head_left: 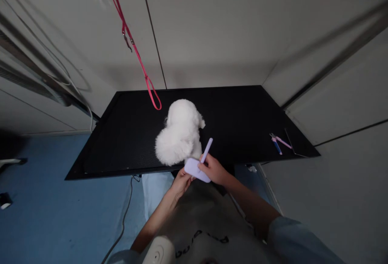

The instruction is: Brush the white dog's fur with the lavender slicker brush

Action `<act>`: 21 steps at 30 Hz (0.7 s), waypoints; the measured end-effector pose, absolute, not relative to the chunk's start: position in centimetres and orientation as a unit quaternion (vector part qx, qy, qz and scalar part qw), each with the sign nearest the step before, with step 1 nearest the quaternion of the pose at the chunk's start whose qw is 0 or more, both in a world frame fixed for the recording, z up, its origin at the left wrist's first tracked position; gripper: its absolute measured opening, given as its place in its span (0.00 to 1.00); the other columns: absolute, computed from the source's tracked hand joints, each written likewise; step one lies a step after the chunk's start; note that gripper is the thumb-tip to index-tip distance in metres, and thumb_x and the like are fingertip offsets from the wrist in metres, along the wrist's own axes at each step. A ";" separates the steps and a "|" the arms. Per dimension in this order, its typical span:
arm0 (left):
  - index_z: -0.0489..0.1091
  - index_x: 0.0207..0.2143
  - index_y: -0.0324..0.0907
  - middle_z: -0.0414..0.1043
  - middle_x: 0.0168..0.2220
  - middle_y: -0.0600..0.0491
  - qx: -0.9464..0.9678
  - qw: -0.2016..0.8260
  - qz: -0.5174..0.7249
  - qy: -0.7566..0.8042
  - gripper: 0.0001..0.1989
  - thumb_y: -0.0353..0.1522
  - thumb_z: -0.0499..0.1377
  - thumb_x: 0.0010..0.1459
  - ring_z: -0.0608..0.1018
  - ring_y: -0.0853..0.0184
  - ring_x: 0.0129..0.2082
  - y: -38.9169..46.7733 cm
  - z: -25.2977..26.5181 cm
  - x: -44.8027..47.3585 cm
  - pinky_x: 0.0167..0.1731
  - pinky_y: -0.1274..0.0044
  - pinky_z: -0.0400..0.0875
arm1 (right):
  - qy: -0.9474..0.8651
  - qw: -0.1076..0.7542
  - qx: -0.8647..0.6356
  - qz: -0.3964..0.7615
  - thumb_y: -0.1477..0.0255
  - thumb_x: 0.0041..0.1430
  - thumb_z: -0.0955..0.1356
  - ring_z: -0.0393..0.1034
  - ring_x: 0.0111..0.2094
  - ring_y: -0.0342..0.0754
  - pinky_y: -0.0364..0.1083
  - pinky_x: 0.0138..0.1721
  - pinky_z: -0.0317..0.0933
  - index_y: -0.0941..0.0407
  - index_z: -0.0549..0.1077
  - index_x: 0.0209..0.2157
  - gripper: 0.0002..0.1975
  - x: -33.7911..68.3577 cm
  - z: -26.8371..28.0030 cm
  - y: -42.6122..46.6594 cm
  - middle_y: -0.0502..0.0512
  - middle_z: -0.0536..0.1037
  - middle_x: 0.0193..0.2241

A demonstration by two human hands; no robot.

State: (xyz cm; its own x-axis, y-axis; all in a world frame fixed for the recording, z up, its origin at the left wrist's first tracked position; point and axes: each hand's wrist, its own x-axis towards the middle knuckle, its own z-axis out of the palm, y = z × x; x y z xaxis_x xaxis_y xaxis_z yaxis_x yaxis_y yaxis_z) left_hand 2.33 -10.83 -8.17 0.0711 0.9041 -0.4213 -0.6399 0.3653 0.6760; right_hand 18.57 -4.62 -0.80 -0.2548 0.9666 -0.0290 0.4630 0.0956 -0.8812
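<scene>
A fluffy white dog (pixel 180 132) is on the black table (pixel 239 122), close to the near edge, with its back towards me. My right hand (pixel 214 170) is closed around a lavender slicker brush (pixel 194 167). The brush handle points up and away, and the broad back of its head faces me, so its bristles are hidden. Just below the dog's rear, my left hand (pixel 181 183) has its fingers bent together beside the brush head. The brush partly covers those fingers, and what they pinch does not show.
A pink leash (pixel 139 55) hangs down over the table, left of the dog. Nail clippers (pixel 280 142) with blue and pink handles lie at the right end. A white rounded device (pixel 160 251) is close below me. A cord (pixel 124 215) trails over the blue floor (pixel 60 203).
</scene>
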 end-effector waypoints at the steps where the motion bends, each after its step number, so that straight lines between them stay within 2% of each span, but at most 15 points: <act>1: 0.77 0.30 0.38 0.76 0.28 0.52 0.167 0.707 0.545 0.418 0.20 0.37 0.75 0.33 0.72 0.72 0.26 -10.8 -8.3 2.4 0.32 0.79 0.68 | -0.674 0.301 -0.534 0.413 0.67 0.54 0.66 0.71 0.30 0.49 0.46 0.34 0.64 0.55 0.69 0.36 0.08 18.5 -0.7 -4.7 0.53 0.76 0.29; 4: 0.78 0.31 0.37 0.76 0.27 0.53 0.206 0.689 0.549 0.426 0.19 0.40 0.74 0.37 0.71 0.73 0.26 -10.8 -8.7 2.3 0.32 0.80 0.66 | -0.651 0.349 -0.574 0.354 0.67 0.56 0.65 0.71 0.33 0.49 0.46 0.36 0.64 0.56 0.68 0.38 0.10 18.4 -0.5 -4.8 0.55 0.77 0.32; 8: 0.79 0.34 0.37 0.77 0.30 0.51 0.237 0.687 0.545 0.418 0.20 0.41 0.73 0.39 0.73 0.70 0.29 -10.9 -9.3 2.1 0.36 0.77 0.66 | -0.700 0.302 -0.507 0.402 0.68 0.54 0.66 0.70 0.30 0.48 0.45 0.34 0.64 0.55 0.69 0.36 0.08 18.7 0.0 -4.4 0.52 0.75 0.29; 12: 0.79 0.33 0.36 0.77 0.29 0.51 0.236 0.673 0.544 0.442 0.21 0.42 0.73 0.39 0.72 0.70 0.28 -11.0 -9.5 2.0 0.34 0.77 0.65 | -0.680 0.370 -0.560 0.295 0.69 0.53 0.66 0.70 0.37 0.52 0.48 0.40 0.64 0.56 0.70 0.37 0.09 19.2 0.3 -4.0 0.57 0.75 0.35; 16: 0.79 0.33 0.37 0.77 0.29 0.50 0.219 0.683 0.547 0.432 0.23 0.42 0.73 0.36 0.74 0.68 0.29 -11.5 -9.2 2.3 0.36 0.76 0.67 | -0.719 0.286 -0.491 0.400 0.70 0.54 0.67 0.70 0.32 0.48 0.45 0.35 0.64 0.55 0.70 0.36 0.07 19.2 0.1 -4.4 0.52 0.75 0.29; 19: 0.79 0.34 0.38 0.77 0.30 0.50 0.220 0.676 0.554 0.434 0.23 0.43 0.73 0.38 0.74 0.68 0.29 -11.9 -9.0 2.4 0.36 0.76 0.67 | -0.693 0.324 -0.553 0.331 0.70 0.54 0.66 0.70 0.35 0.50 0.46 0.38 0.64 0.56 0.70 0.37 0.08 19.0 -0.1 -4.7 0.55 0.76 0.33; 21: 0.79 0.33 0.38 0.78 0.29 0.51 0.231 0.677 0.543 0.440 0.22 0.43 0.73 0.38 0.74 0.69 0.29 -12.2 -9.0 2.3 0.35 0.77 0.67 | -0.694 0.328 -0.548 0.332 0.69 0.54 0.66 0.70 0.34 0.50 0.46 0.37 0.64 0.56 0.71 0.37 0.09 18.9 -0.2 -4.8 0.55 0.76 0.33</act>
